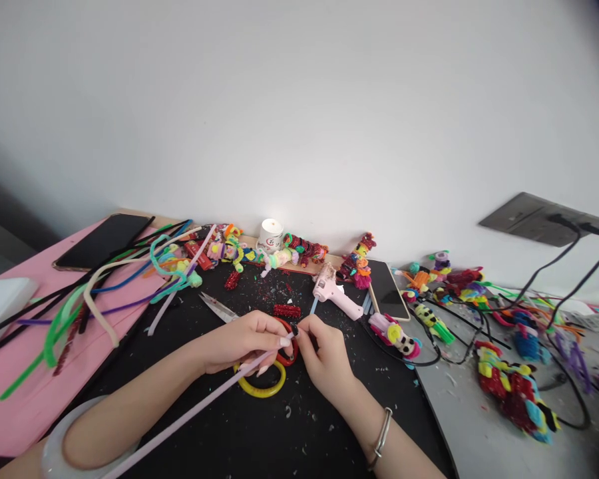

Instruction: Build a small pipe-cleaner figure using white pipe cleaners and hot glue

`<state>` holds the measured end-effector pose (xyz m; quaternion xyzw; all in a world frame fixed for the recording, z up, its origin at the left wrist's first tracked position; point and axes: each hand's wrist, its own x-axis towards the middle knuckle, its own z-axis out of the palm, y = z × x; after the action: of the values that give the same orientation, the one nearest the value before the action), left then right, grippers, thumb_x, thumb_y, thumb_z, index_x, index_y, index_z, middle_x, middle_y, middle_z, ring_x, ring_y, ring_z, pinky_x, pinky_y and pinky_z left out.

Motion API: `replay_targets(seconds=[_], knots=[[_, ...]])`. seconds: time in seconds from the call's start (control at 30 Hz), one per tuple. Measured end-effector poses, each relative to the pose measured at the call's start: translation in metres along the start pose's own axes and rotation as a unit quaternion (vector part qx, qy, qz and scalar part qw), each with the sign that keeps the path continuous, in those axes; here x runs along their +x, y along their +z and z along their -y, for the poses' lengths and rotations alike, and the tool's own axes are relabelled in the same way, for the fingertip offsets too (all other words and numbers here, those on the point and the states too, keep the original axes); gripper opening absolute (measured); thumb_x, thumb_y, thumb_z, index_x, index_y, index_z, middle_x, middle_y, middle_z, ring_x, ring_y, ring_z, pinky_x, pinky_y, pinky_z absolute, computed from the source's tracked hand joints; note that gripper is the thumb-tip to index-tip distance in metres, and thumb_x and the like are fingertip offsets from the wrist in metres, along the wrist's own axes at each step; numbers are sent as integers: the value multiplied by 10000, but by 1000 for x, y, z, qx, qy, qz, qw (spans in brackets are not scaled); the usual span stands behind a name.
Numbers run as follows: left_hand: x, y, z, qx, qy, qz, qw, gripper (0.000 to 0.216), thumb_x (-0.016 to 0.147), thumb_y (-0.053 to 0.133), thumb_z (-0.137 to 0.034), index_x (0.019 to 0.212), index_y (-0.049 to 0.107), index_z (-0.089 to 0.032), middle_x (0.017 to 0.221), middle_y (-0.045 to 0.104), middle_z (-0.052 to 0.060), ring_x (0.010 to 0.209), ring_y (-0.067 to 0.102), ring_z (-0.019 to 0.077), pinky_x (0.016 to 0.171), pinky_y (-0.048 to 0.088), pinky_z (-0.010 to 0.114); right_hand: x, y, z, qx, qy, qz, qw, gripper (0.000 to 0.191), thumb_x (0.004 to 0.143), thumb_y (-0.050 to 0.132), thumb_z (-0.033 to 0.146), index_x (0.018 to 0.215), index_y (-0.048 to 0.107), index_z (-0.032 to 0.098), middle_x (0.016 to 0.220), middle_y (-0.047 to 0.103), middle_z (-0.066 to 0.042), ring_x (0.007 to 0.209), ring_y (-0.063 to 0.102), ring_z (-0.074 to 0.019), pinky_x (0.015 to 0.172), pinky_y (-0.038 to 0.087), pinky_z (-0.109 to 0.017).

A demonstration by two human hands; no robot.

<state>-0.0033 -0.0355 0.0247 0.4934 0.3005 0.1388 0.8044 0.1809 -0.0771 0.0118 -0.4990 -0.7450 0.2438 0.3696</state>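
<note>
— Nearest to us in the head view, what comes up from the bottom edge?
— One pale lilac fuzzy stem; its far end is between both hands, above the scissors.
— And the fingers?
— Left hand pinches it. Right hand bends its fingers beside the end; whether they grip, I cannot tell.
— Handling?
— Probably light, soft, bendable; better hold near the far end.

Pale pipe cleaner, lower end beyond the bottom edge
</note>
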Motion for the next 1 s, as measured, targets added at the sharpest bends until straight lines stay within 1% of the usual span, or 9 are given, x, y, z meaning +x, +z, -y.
replay_targets(seconds=[0.23, 0.4, 0.47, 0.53, 0.6, 0.67, 0.77, 0.87, 1.0], knots=[[2, 0, 1, 5, -5, -2, 1000, 163, 835, 539, -265, 799, 623, -130, 454, 553, -37, 285, 309, 31, 297, 180, 148, -3, 2, 0, -76, -37, -6, 996, 207, 920, 435, 204, 725, 504, 187, 606, 530, 15, 527, 491, -114, 526, 350, -212], [1, 0, 1, -5, -3, 8, 1000, 175, 841, 544, -282, 811, 625, -129, 461, 542, -39, 289, 310, 28, 305, 180, 151, -3, -2, 3, -57, -12, -10, 998, 194, 943, 381, 197, 838, 543, 184, 628, 548, 16, 534, 512, -119, 530, 374, -215], [1, -1, 1, -16, 3, 6, 1000, 170, 840, 546, -279, 813, 622, -129, 466, 533, -41, 293, 304, 25, 308, 180, 152, 0, -8, 0, -62, -4, -38, 997, 186, 941, 369, 193, 918, 553, 185, 663, 569, 9, 554, 532, -129, 547, 397, -225], [1, -1, 1, -27, 8, 0, 1000, 167, 843, 550, -280, 824, 619, -130, 470, 521, -45, 297, 304, 24, 314, 185, 150, 5, -16, -7, -97, 1, -95, 991, 176, 918, 385, 183, 980, 550, 184, 731, 598, -13, 619, 560, -153, 603, 433, -252], [2, -2, 1, -37, 14, -5, 999, 182, 854, 548, -296, 834, 617, -129, 470, 511, -49, 301, 301, 22, 321, 199, 149, 12, -23, -17, -169, 4, -174, 970, 200, 873, 405, 165, 1019, 542, 176, 853, 614, -61, 761, 576, -201, 706, 455, -314], [3, -2, 0, -42, 25, -9, 999, 196, 867, 539, -308, 839, 612, -129, 477, 518, -45, 307, 305, 21, 325, 210, 148, 17, -29, -28, -252, 33, -198, 947, 298, 793, 443, 130, 1076, 532, 150, 1031, 602, -126, 954, 547, -268, 827, 435, -399], [2, -3, -1, -54, 36, -22, 998, 185, 882, 525, -307, 820, 579, -141, 494, 532, -38, 324, 311, 21, 322, 184, 141, 22, -33, -40, -339, 126, -150, 920, 454, 720, 518, 155, 1173, 517, 122, 1185, 556, -174, 1074, 495, -336, 870, 408, -463], [2, -2, -2, -66, 42, -37, 996, 177, 902, 491, -314, 809, 517, -166, 494, 548, -35, 313, 272, 16, 319, 129, 139, 24, -33, -46, -362, 196, -96, 906, 491, 717, 536, 181, 1205, 520, 128, 1152, 589, -163, 1049, 515, -345, 851, 411, -472], [1, -2, -2, -81, 61, -61, 993, 189, 914, 466, -335, 799, 466, -185, 517, 535, -51, 303, 246, 7, 338, 155, 147, 27, -38, -51, -320, 192, -113, 921, 462, 702, 550, 182, 1162, 564, 147, 1071, 647, -129, 1010, 547, -326, 883, 397, -473]])
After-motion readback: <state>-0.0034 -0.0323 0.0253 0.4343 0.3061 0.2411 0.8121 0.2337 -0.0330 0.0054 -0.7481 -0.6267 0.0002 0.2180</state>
